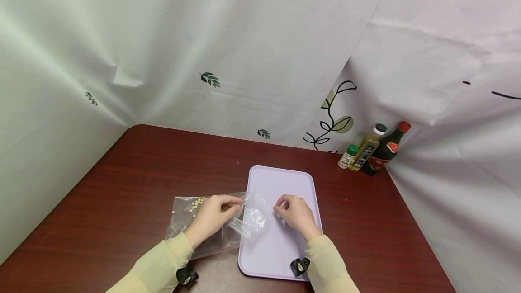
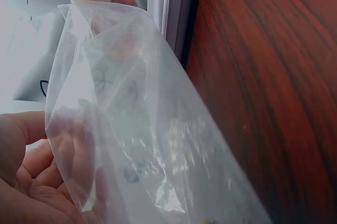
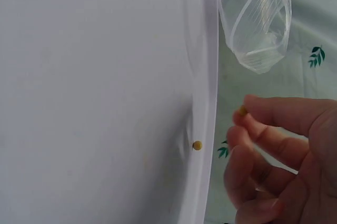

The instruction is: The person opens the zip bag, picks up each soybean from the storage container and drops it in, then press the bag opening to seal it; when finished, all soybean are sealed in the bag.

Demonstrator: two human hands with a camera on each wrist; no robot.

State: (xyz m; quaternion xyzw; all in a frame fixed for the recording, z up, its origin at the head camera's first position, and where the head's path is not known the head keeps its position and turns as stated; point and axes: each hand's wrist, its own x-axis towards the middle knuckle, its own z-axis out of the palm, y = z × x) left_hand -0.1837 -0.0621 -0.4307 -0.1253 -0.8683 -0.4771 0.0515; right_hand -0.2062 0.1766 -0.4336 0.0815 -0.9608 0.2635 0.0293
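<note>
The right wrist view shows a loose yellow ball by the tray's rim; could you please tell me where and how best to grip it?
I'd pinch the ball by two opposite sides, in line with the rim, coming from above over the open middle of the tray. It is small and round, and the raised rim beside it would likely block its outer side.

Creased clear bag overlaps lilac tray; round yellow pellets cluster at bag's left end, one pellet at tray rim.
</note>
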